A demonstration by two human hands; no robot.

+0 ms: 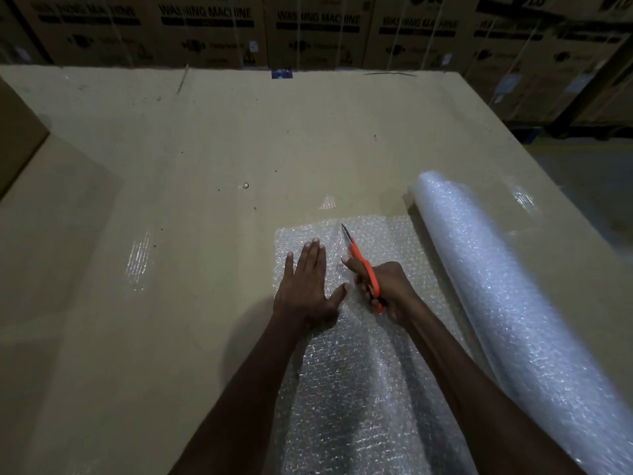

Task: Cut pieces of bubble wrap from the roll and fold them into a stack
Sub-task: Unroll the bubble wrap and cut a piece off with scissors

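Cutting step: right hand [387, 289] gripping scissors [361, 265], blades lying over the sheet [376, 241] unrolled left of the roll [496, 289]; left hand [305, 286] pressing flat, fingers straight. Next probably needs cutting straight on toward the far edge.

A sheet of bubble wrap [359, 337] lies unrolled on the surface [171, 200], running from the near edge away toward the middle. The roll [496, 286] lies along the sheet's right side, touching it. The left hand [308, 282] rests flat on the sheet's left part; the right hand [387, 289], just beside it to the right, holds the scissors [363, 265] (blades pointing away, over the sheet). Behind the surface stands a row of cartons [318, 29].
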